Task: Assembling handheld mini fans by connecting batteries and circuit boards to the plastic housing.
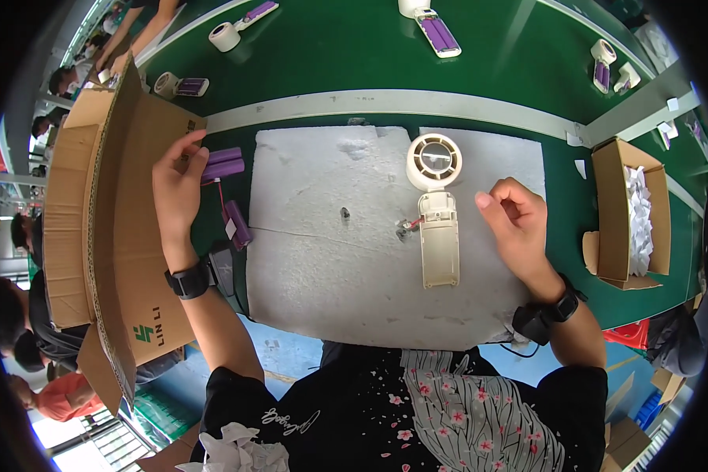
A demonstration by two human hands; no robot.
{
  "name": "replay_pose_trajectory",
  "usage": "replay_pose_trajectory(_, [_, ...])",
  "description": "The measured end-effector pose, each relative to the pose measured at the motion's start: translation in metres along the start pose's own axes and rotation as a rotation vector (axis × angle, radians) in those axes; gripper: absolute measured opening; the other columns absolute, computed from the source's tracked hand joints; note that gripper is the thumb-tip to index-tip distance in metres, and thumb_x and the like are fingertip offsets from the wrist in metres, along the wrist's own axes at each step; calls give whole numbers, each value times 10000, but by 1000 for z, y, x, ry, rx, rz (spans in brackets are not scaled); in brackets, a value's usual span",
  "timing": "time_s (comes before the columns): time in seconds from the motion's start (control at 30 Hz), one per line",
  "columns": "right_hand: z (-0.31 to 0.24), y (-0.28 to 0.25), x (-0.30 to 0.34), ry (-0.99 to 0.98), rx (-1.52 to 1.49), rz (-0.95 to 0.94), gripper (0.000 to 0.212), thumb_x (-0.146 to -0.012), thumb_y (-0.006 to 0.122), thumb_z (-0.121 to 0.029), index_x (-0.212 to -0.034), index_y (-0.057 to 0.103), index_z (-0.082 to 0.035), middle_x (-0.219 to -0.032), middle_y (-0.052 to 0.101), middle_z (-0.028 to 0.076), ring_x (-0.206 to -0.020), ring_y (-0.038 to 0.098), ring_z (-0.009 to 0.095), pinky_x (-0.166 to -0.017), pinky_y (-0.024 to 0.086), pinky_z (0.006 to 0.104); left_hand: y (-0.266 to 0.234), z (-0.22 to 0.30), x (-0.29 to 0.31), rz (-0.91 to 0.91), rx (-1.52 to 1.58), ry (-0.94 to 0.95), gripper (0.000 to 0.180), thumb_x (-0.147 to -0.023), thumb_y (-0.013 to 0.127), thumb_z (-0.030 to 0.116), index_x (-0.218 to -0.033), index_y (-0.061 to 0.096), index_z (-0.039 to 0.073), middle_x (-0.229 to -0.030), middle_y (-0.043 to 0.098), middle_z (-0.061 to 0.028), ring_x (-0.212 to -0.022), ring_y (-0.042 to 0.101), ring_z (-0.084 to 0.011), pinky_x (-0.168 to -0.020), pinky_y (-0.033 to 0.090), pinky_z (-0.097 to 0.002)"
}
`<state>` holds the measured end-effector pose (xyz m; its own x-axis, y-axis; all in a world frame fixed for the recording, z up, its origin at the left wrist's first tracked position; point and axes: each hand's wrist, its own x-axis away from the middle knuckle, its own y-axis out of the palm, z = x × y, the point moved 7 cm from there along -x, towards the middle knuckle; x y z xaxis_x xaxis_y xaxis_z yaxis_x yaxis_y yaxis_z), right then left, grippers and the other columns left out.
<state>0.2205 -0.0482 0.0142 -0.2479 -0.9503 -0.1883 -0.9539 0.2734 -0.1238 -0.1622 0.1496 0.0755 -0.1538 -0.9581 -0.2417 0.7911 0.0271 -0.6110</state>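
My left hand [178, 185] is at the left edge of the mat, its index finger and thumb apart. Its thumb reaches the near end of a purple two-cell battery pack [226, 163]; no grip on the pack shows. Just below lies another purple battery pack [237, 226] with a white label and a red wire near it. A white handheld fan [434, 162] rests on the mat, its cream handle housing [440, 248] opened and a red lead sticking out at the left. To the right of the fan hovers my right hand [518, 224], fingers curled in, nothing visible in them.
Under the fan is a grey foam mat [322, 283] on the green table. A large cardboard box [153, 236] stands at left, a smaller carton [611, 228] with white paper pieces at right. Beyond a pale rail [385, 102] lie several fans with purple batteries. Other people sit far left.
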Motion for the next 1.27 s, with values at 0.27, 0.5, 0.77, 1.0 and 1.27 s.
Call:
replay_pose_trajectory(0.27, [-25, 9, 7, -284, 126, -111, 196, -881, 708, -99, -789, 559, -10, -722, 569, -3, -580, 466, 84, -541, 357, 211, 38, 98, 45, 217, 257, 217, 170, -888, 643, -2, -1048, 699, 15, -850, 620, 4, -731, 545, -51, -611, 432, -188])
replay_pose_trajectory(0.5, [-39, 25, 22, -438, 235, -160, 460, -782, 786, -30, -1171, 540, -11, -830, 653, 43, -716, 643, 139, -687, 523, 247, 168, 212, 119, -471, 265, 914, 310, -687, 818, 16, -974, 706, 53, -1032, 649, -117, -928, 648, -229, -772, 537, -336])
replay_pose_trajectory(0.77, [-1, 11, 13, -122, -54, -6, 438, -779, 720, 111, -1116, 474, -23, -997, 632, 89, -928, 622, 123, -802, 504, 252, 158, 144, 96, -404, 95, 401, 345, -685, 836, 64, -941, 605, 51, -980, 605, -72, -887, 607, -202, -757, 512, -327])
replay_pose_trajectory(1.0, [-7, 18, 14, -109, 14, -62, 402, -775, 728, 102, -1067, 481, -21, -963, 625, 82, -903, 619, 121, -794, 506, 255, 201, 134, 99, -864, 215, 258, 395, -688, 825, 85, -939, 521, 63, -936, 605, -100, -829, 630, -272, -684, 515, -361])
replay_pose_trajectory(1.27, [-17, 20, 11, -253, 566, -271, 628, -764, 771, 37, -1308, 468, -41, -971, 633, 82, -883, 621, 142, -796, 494, 247, 205, 112, 98, -852, 426, 372, 391, -708, 844, 85, -994, 578, 65, -1038, 624, -72, -806, 604, -162, -725, 503, -300])
